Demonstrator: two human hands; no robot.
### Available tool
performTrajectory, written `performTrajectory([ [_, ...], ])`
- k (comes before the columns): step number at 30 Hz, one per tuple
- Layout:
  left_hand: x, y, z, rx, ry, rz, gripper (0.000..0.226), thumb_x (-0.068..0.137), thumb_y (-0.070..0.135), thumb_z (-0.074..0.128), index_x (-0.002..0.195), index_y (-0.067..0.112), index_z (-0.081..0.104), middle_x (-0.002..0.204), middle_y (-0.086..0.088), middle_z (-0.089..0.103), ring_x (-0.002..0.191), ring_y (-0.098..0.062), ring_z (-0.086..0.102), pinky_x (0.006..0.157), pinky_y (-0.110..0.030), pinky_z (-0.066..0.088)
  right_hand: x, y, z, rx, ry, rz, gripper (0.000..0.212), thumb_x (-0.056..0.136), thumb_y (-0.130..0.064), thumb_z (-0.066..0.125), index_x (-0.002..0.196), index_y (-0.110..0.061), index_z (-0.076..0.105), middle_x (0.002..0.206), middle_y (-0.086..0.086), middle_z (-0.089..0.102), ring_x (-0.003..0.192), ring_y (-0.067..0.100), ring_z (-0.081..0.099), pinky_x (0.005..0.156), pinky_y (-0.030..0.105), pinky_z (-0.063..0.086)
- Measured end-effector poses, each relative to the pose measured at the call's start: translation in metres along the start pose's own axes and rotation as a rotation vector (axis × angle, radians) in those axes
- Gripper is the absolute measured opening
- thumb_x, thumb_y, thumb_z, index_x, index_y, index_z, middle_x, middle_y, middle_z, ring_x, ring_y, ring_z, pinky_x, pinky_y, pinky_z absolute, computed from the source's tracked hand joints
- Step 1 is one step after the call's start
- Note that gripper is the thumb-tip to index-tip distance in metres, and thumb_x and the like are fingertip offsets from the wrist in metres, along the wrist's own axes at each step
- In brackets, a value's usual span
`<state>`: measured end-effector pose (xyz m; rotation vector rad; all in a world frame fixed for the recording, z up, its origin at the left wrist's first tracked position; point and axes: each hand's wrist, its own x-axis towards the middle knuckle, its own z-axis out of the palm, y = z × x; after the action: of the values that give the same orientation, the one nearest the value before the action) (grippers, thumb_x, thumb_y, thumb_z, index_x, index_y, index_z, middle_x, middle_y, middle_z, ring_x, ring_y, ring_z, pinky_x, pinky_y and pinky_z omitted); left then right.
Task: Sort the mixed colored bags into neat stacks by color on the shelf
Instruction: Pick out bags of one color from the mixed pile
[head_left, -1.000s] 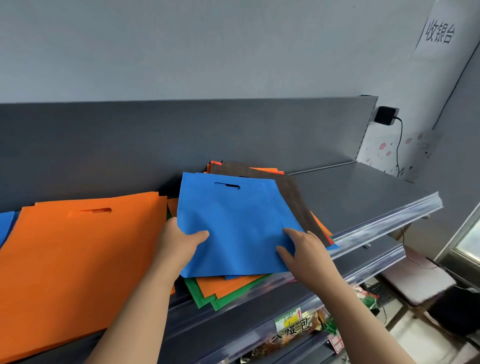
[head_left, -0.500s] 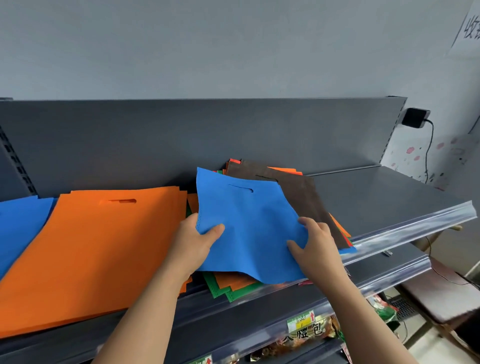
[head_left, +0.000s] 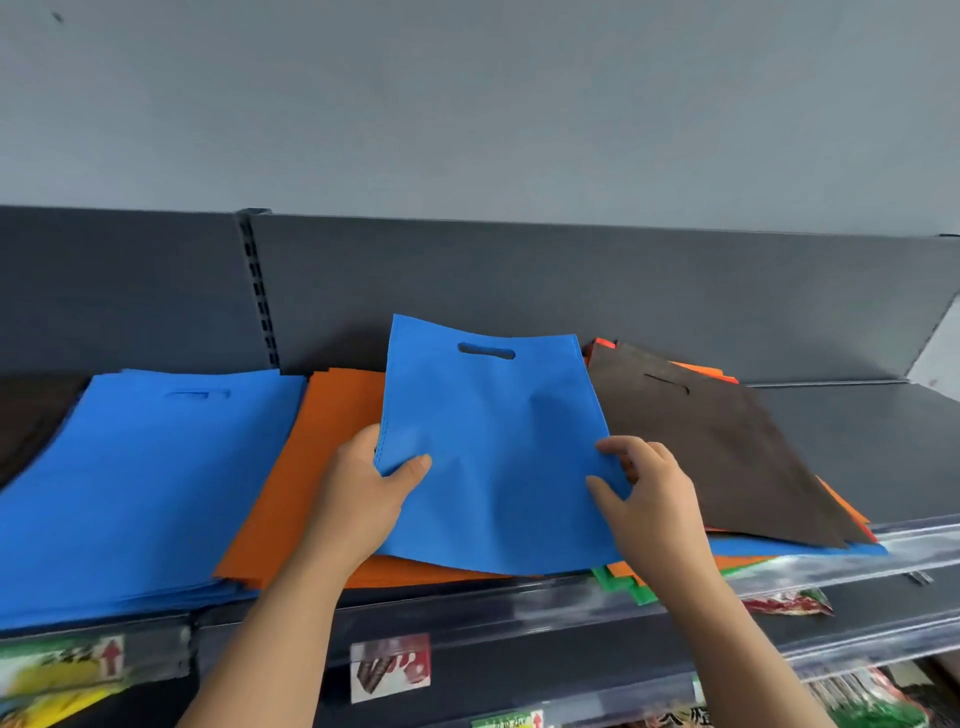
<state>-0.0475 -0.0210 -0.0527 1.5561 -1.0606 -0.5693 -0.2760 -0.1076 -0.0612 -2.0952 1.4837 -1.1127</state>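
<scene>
While the left hand (head_left: 358, 499) and right hand (head_left: 649, 493) each pinch a side edge of the blue bag (head_left: 493, 447), it hangs tilted over the orange stack (head_left: 322, 457), between the mixed pile (head_left: 727, 457) and the blue stack (head_left: 145, 483). This looks like the carry step. Next, the bag needs to travel left and land square on the blue stack. Room above is open, but the shelf (head_left: 857, 431) back panel and front lip bound the drop.

both hands (head_left: 358, 499) lifted the blue bag (head_left: 493, 447) leftward over the orange stack (head_left: 317, 467).
</scene>
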Motion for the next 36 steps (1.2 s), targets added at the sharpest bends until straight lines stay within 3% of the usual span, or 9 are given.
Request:
performTrajectory([
  [5, -0.010, -0.017, -0.088, 0.097, 0.060, -0.095, 0.015, 0.087, 0.009, 0.055, 0.093, 0.020, 0.062, 0.079, -0.006, 0.064, 0.060, -0.015, 0.053, 0.051, -0.024, 0.042, -0.017, -0.066, 0.056, 0.057, -0.060, -0.050, 0.030, 0.087, -0.014, 0.063, 0.116, -0.021, 0.059, 0.109, -0.009, 0.051, 0.098, 0.007, 0.050, 0.088, 0.022, 0.043],
  [8, -0.015, -0.030, -0.141, 0.157, 0.093, -0.143, 0.017, 0.086, 0.007, 0.052, 0.092, 0.021, 0.060, 0.078, -0.004, 0.063, 0.056, -0.015, 0.048, 0.045, -0.020, 0.036, -0.030, -0.103, 0.091, 0.070, -0.096, -0.086, 0.030, 0.088, -0.014, 0.062, 0.116, -0.022, 0.058, 0.109, -0.009, 0.050, 0.094, 0.005, 0.048, 0.084, 0.021, 0.042],
  [10, -0.019, -0.040, -0.176, 0.203, 0.120, -0.156, 0.019, 0.087, 0.009, 0.054, 0.094, 0.025, 0.061, 0.081, -0.003, 0.066, 0.057, -0.019, 0.052, 0.046, -0.026, 0.039, -0.039, -0.125, 0.114, 0.079, -0.124, -0.104, 0.030, 0.089, -0.016, 0.061, 0.118, -0.022, 0.057, 0.110, -0.010, 0.049, 0.094, 0.004, 0.046, 0.084, 0.021, 0.041],
  [13, -0.020, -0.055, -0.223, 0.248, 0.169, -0.155, 0.020, 0.089, 0.010, 0.057, 0.096, 0.028, 0.064, 0.091, -0.006, 0.069, 0.077, -0.033, 0.064, 0.062, -0.044, 0.051, -0.052, -0.155, 0.146, 0.078, -0.166, -0.126, 0.031, 0.090, -0.018, 0.059, 0.121, -0.022, 0.054, 0.112, -0.010, 0.048, 0.094, 0.005, 0.046, 0.086, 0.023, 0.043],
  [18, -0.021, -0.076, -0.276, 0.310, 0.214, -0.139, 0.022, 0.093, 0.007, 0.053, 0.096, 0.026, 0.065, 0.089, -0.012, 0.069, 0.061, -0.027, 0.055, 0.051, -0.035, 0.039, -0.072, -0.189, 0.187, 0.044, -0.252, -0.123, 0.038, 0.093, -0.022, 0.055, 0.130, -0.023, 0.048, 0.122, -0.005, 0.048, 0.089, 0.008, 0.045, 0.076, 0.019, 0.037],
  [21, -0.018, -0.084, -0.294, 0.369, 0.267, -0.141, 0.022, 0.093, 0.008, 0.053, 0.107, 0.022, 0.062, 0.089, 0.002, 0.068, 0.073, -0.028, 0.064, 0.057, -0.038, 0.050, -0.077, -0.204, 0.203, -0.018, -0.279, -0.132, 0.042, 0.093, -0.024, 0.054, 0.133, -0.021, 0.044, 0.125, -0.001, 0.047, 0.094, 0.015, 0.051, 0.076, 0.023, 0.042],
  [25, -0.013, -0.098, -0.302, 0.560, 0.300, -0.187, 0.027, 0.094, 0.014, 0.053, 0.121, 0.014, 0.057, 0.107, -0.004, 0.065, 0.078, -0.024, 0.060, 0.065, -0.037, 0.049, -0.080, -0.214, 0.212, -0.212, -0.322, -0.144, 0.047, 0.094, -0.030, 0.050, 0.138, -0.019, 0.040, 0.124, 0.003, 0.050, 0.099, 0.024, 0.054, 0.086, 0.033, 0.046],
  [29, -0.016, -0.103, -0.297, 0.796, 0.285, -0.215, 0.050, 0.095, 0.019, 0.054, 0.142, 0.010, 0.039, 0.141, -0.009, 0.045, 0.123, -0.028, 0.045, 0.093, -0.040, 0.045, -0.081, -0.210, 0.209, -0.343, -0.301, -0.201, 0.044, 0.095, -0.035, 0.046, 0.134, -0.016, 0.047, 0.123, 0.003, 0.054, 0.108, 0.023, 0.050, 0.089, 0.032, 0.041],
  [36, -0.015, -0.076, -0.260, 0.805, 0.226, -0.018, 0.045, 0.096, 0.028, 0.050, 0.138, 0.011, 0.047, 0.138, -0.004, 0.050, 0.128, -0.024, 0.041, 0.100, -0.037, 0.039, -0.074, -0.196, 0.181, -0.311, -0.239, -0.214, 0.044, 0.097, -0.034, 0.044, 0.137, -0.015, 0.046, 0.137, -0.001, 0.051, 0.121, 0.021, 0.048, 0.098, 0.032, 0.040],
])
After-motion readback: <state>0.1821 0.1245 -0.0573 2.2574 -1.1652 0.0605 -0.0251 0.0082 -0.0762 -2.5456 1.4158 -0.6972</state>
